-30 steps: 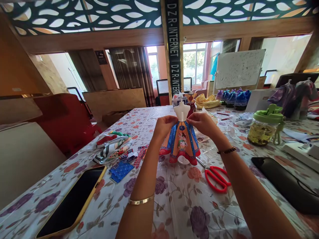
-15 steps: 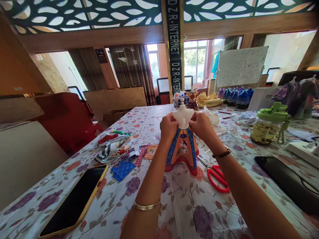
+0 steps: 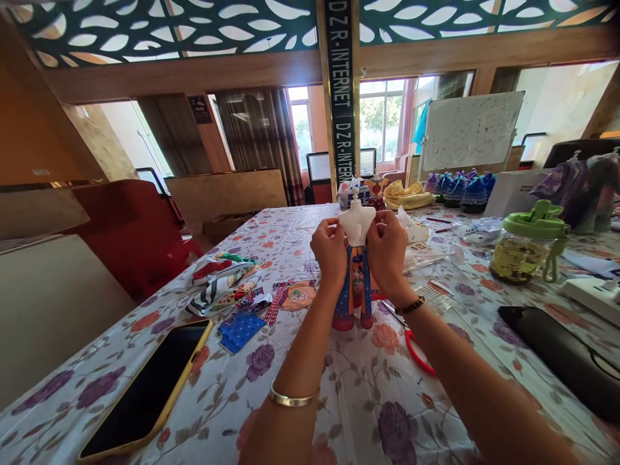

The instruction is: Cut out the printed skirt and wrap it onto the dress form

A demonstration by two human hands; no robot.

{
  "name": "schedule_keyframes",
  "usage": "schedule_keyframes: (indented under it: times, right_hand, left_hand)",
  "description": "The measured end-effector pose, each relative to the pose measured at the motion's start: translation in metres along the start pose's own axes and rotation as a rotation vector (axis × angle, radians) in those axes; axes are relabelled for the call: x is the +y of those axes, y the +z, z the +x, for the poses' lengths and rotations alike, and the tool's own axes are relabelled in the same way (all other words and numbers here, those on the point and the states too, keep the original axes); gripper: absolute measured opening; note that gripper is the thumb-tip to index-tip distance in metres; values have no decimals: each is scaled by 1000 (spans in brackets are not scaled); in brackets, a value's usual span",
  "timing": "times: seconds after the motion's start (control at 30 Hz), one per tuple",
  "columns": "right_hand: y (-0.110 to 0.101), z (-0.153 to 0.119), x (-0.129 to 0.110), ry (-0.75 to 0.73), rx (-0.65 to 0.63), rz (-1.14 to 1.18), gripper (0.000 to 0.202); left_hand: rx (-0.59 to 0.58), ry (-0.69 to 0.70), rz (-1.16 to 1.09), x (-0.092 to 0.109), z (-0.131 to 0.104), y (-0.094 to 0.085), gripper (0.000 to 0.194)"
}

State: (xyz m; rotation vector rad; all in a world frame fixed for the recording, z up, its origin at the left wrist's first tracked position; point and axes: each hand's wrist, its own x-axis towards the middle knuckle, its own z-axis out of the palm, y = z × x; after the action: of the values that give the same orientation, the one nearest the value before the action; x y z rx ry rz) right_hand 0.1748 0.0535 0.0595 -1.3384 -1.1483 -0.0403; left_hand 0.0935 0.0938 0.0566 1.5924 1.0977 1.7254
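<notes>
A small white mannequin torso (image 3: 357, 224) stands upright in the middle of the table, a patterned orange and blue skirt (image 3: 357, 284) hanging from its waist. My left hand (image 3: 330, 250) is closed on the skirt's top edge at the left of the waist. On the other side my right hand (image 3: 388, 248) pinches the skirt, its fingers bent beside the torso. The fingertips are partly hidden behind the cloth and torso. Red-handled scissors (image 3: 417, 355) lie partly under my right forearm.
Left of my arms are a phone (image 3: 148, 387), a blue cloth piece (image 3: 241, 331), an orange patterned piece (image 3: 295, 295) and folded fabrics (image 3: 220, 284). Rightward are a green-lidded jar (image 3: 526, 248), a black case (image 3: 557, 358) and a power strip (image 3: 593, 297). Small blue dresses (image 3: 467, 190) stand farther back.
The skirt has drawn in narrower around the mannequin, its hem folding inward. My right hand has turned and its wrist has moved left and down, covering more of the scissors.
</notes>
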Motion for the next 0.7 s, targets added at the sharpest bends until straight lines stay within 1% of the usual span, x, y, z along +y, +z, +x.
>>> schedule_keyframes:
  times: [0.13, 0.23, 0.37, 0.47, 0.57, 0.63, 0.7]
  right_hand:
    - [3, -2, 3, -23, 20, 74, 21]
    - [5, -3, 4, -50, 44, 129, 23]
    - [7, -5, 5, -84, 107, 178, 37]
    - [9, -7, 7, -97, 120, 209, 45]
    - [10, -7, 9, -83, 122, 222, 50]
    - [10, -7, 12, -90, 121, 191, 52]
    - [10, -5, 15, -123, 112, 142, 52]
  left_hand:
    - [14, 25, 23, 3, -3, -1, 19]
    - [49, 62, 50, 6, -5, -3, 21]
    - [100, 117, 76, 10, -8, -3, 34]
    - [109, 138, 39, 7, -9, -1, 47]
    - [51, 128, -40, 0, -7, 0, 55]
    - [-49, 98, -88, -6, -3, -2, 57]
    - [-181, 62, -121, -12, 2, -6, 58]
